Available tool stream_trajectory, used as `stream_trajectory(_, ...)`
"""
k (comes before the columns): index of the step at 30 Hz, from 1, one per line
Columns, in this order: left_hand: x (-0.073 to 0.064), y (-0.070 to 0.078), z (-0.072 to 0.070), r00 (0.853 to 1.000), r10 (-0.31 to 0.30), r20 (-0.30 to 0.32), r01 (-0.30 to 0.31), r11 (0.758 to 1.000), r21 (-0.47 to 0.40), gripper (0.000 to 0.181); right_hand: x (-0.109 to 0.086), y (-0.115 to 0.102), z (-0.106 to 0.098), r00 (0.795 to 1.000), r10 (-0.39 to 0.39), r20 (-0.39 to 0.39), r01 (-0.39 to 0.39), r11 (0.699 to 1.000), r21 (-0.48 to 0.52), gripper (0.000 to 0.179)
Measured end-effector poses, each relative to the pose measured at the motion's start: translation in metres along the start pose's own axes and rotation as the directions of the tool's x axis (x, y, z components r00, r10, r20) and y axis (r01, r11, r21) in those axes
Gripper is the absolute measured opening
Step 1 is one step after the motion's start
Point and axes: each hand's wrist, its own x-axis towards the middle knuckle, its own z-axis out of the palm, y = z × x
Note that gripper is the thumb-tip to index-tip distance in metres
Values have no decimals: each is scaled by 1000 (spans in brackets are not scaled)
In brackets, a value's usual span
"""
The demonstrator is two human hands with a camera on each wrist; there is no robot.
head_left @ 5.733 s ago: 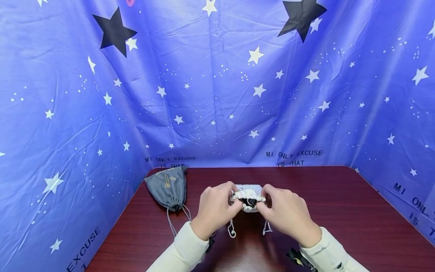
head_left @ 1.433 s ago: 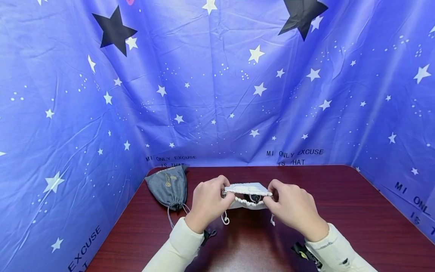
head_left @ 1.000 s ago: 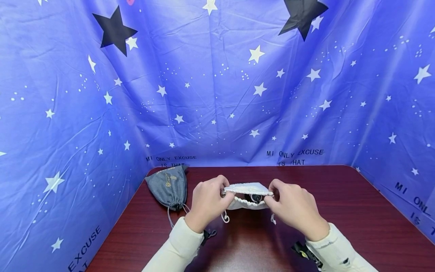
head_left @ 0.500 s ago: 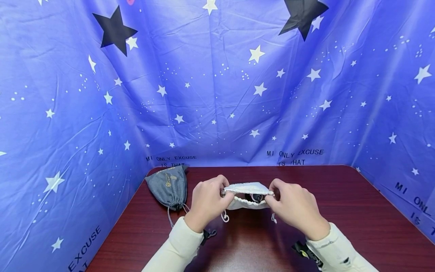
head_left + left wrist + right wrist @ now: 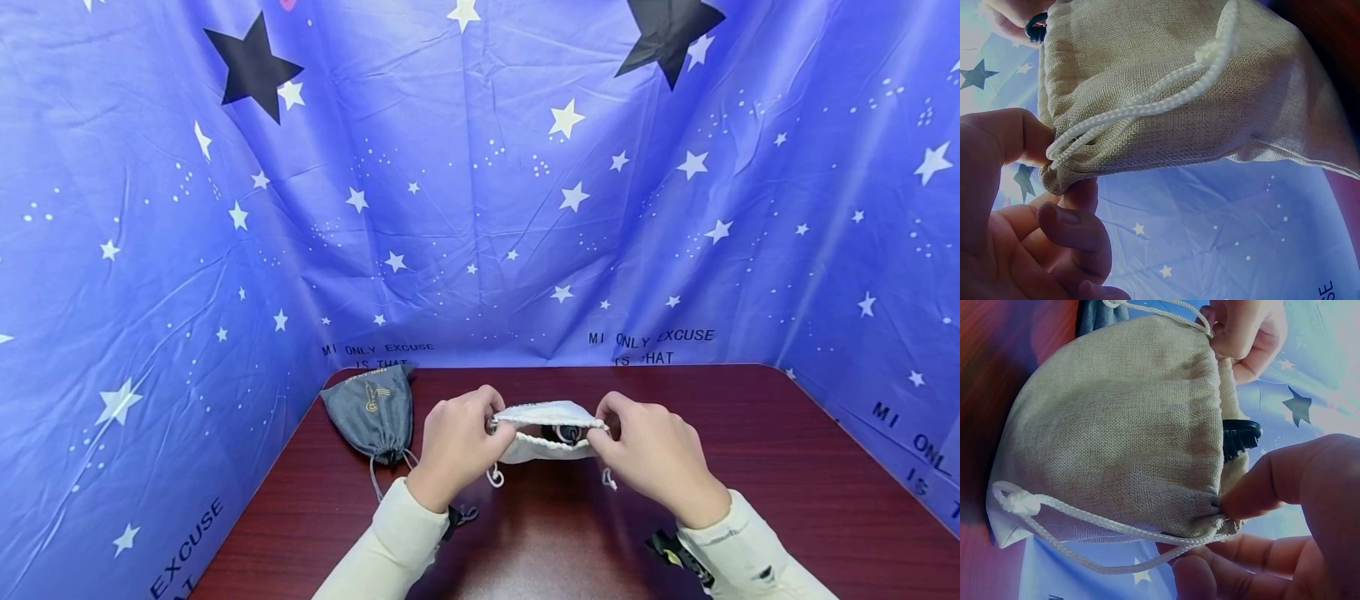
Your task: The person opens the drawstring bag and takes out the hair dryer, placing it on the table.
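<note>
A cream woven drawstring bag (image 5: pixel 547 417) stands at the middle of the table with its mouth spread wide. My left hand (image 5: pixel 461 437) pinches the left corner of the rim between thumb and finger. The opposite corner is pinched by my right hand (image 5: pixel 652 450). White knotted cords (image 5: pixel 1147 109) hang from both sides of the bag. Inside the mouth sits a black item (image 5: pixel 1239 437), perhaps a coiled cable, poking slightly past the rim in the right wrist view. Its lower part is hidden in the cloth.
A grey drawstring pouch (image 5: pixel 371 412) with a gold print lies at the table's back left, its neck drawn together and its cords trailing forward. The dark red table (image 5: pixel 787 467) is bordered by a blue star-patterned cloth (image 5: pixel 480 208) behind and at both sides.
Since the oldest frame my hands have moved apart, pulling the gathered mouth of the cream bag much wider. Over the last second it widened only slightly, my right hand shifting a little rightward.
</note>
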Motion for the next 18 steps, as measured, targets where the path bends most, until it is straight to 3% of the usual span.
stream_trajectory(18, 0, -2, 1, 1000, -5, -10, 5, 1000, 16, 13, 2, 4, -3, 1000, 21, 2, -21, 1000, -4, 9)
